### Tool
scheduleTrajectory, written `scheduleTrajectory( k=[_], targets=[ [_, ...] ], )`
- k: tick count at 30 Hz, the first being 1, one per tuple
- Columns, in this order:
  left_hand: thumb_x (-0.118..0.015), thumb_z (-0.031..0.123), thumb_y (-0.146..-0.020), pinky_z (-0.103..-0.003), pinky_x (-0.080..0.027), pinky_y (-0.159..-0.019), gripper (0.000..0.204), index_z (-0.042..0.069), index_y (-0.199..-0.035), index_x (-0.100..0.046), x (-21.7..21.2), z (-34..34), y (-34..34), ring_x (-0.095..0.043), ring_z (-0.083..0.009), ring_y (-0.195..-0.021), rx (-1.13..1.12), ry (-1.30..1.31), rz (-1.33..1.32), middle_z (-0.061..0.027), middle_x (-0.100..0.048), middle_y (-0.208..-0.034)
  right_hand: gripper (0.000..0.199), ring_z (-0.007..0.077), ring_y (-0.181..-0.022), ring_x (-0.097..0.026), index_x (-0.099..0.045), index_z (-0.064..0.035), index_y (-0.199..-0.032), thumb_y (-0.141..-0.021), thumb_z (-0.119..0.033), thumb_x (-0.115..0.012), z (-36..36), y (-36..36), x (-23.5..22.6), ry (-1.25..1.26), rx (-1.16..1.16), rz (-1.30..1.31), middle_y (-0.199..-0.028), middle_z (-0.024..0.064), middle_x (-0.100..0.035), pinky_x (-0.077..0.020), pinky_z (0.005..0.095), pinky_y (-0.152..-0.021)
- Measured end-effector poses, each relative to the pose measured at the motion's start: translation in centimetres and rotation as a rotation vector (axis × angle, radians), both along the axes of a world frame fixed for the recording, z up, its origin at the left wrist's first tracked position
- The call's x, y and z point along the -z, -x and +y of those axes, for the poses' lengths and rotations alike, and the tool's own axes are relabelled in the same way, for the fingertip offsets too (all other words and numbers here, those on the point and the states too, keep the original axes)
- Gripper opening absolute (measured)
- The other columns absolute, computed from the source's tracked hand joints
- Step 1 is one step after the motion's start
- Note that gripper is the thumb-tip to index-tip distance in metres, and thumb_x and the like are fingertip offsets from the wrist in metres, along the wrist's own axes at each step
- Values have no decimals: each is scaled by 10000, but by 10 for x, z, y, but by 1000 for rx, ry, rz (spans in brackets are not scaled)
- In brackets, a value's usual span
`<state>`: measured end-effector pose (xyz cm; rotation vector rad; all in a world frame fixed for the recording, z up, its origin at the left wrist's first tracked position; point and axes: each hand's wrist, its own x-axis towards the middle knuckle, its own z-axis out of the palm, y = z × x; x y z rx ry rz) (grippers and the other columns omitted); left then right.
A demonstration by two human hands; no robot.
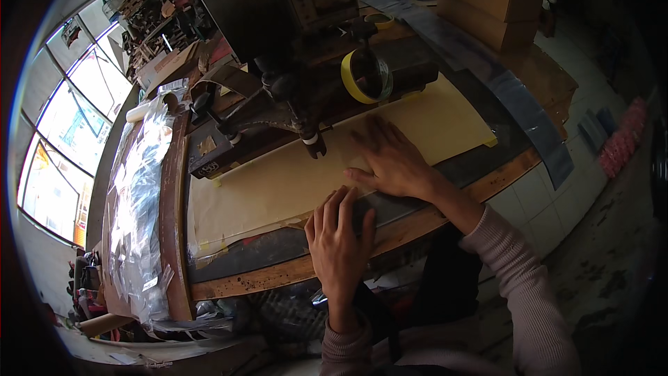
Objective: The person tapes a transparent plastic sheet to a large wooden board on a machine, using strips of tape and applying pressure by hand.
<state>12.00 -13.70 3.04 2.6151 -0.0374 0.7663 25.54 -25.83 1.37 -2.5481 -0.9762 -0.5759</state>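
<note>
My right hand (392,160) lies flat, fingers spread, on a large tan paper sheet (292,181) that covers the worktable. My left hand (339,237) rests palm down at the sheet's near edge, fingers slightly curled over the dark strip of the table. Both hands press on the sheet and grip nothing. Just beyond them stands a dark metal press machine (292,49) with its head (313,143) hanging over the paper. A roll of yellow tape (365,75) sits on the machine's bed.
A wooden table edge (278,275) runs along the front. Crinkled clear plastic bags (136,202) are piled at the left. Cardboard boxes (487,0) and blue-grey strips (515,97) lie at the back right. Bright windows (62,139) are at the far left.
</note>
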Motion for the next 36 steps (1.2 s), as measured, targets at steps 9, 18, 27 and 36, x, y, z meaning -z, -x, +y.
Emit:
scheduleTrajectory(
  k=[9,18,27,36],
  targets=[
    [-634,250,-843,-404,-383,-972,353,86,-1153,-595,-1,1,1,-553,-272,-1120,2,-3,4,-87,-601,-1172,691,465,-1235,-410,-499,26,-1267,-864,-533,-538,2,-2,-1,-5,8,5,-1294,366,-415,-296,482,-1073],
    [-641,252,-838,-403,-384,-971,355,91,-1152,-597,-2,-2,1,-553,-278,-1120,2,12,2,-87,-601,-1174,655,463,-1218,-422,-511,68,-1201,-854,-484,-579,1,-5,-1,-114,-9,35,-1296,362,-412,-314,480,-1060],
    [-644,253,-840,-402,-382,-973,361,82,-1154,-590,0,1,0,-546,-261,-1126,15,0,-1,-81,-596,-1177,559,357,-1114,-510,-595,43,-1083,-872,-472,-557,0,6,-11,-42,58,16,-1095,263,-544,-344,511,-1005],
    [-640,255,-840,-407,-379,-977,359,87,-1154,-592,0,1,0,-550,-269,-1125,9,4,2,-77,-599,-1175,555,325,-1220,-461,-566,21,-1152,-875,-459,-560,1,10,-3,-44,75,-58,-1182,201,-566,-314,593,-1006]
  ],
)
